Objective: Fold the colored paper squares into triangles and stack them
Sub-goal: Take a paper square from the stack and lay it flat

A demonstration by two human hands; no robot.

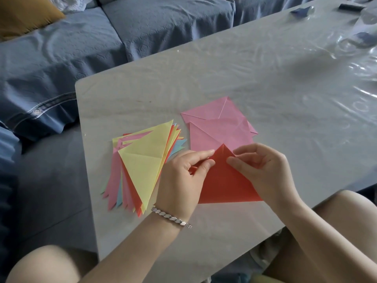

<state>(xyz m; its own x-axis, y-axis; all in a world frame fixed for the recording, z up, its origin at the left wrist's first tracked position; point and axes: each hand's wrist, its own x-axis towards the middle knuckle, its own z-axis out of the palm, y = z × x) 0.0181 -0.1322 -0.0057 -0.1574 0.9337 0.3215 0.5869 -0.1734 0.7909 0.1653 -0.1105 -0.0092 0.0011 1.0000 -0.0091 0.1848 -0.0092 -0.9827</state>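
- While both hands work the red paper (228,180) at the near table (265,82) edge, it lies flat as a triangle, apex pointing away.
- Left hand (183,178): thumb and forefinger closed on the red paper's left edge just below the apex; the forefinger runs along the edge, the thumb sits on top. Other fingers curled under, partly hidden.
- Right hand (263,166): thumb and fingertips brought together at the apex's right edge, pinching or pressing it; cannot tell if the paper is lifted there. Palm covers the triangle's right corner.
- Bracelet (172,218) on the left wrist.
- Stack (142,164) of folded triangles lies left of the left hand, fanned out, yellow on top; pink, blue and red edges show beneath. The left hand is just beside its right edge.
- Pink sheets (220,127) lie behind the red paper, two overlapping, creased; the red apex overlaps the nearer one.
- Table is covered in clear plastic film; small dark items at its far right end are too blurred to identify.
- Blue sofa (81,48) lies beyond the table's left side.
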